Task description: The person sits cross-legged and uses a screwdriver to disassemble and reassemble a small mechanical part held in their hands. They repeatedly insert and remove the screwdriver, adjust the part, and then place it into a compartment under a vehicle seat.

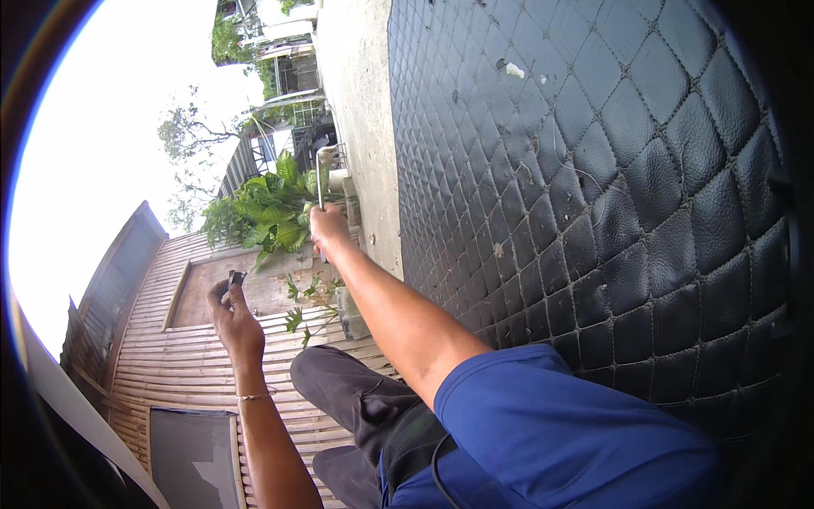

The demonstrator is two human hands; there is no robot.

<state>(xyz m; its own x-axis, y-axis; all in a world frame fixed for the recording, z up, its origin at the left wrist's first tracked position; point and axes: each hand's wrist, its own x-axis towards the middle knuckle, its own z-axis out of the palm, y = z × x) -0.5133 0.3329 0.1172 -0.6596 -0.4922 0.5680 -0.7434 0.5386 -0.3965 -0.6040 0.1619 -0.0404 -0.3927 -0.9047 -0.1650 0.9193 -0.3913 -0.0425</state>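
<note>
My left hand (238, 329), with a light bracelet at its wrist, is raised and pinches a small dark piece (236, 277) between thumb and fingers; its exact kind is too small to make out. My right hand (331, 229) is stretched out farther, wrapped round a thin metal rod (320, 180). The rod sticks out beyond the fist, and its far end appears to bend sideways; its lower end shows just below the fist. The two hands are apart, and neither touches the black quilted surface (509, 170) to the right.
The whole scene appears tipped sideways. A slatted bamboo wall (280, 373) with a dark window panel (193, 458) stands beyond my arms. Leafy plants (271, 212) grow near a concrete strip (360, 102). My dark-trousered knee (339, 382) is below my right forearm. Pale scraps (515, 69) lie on the quilted surface.
</note>
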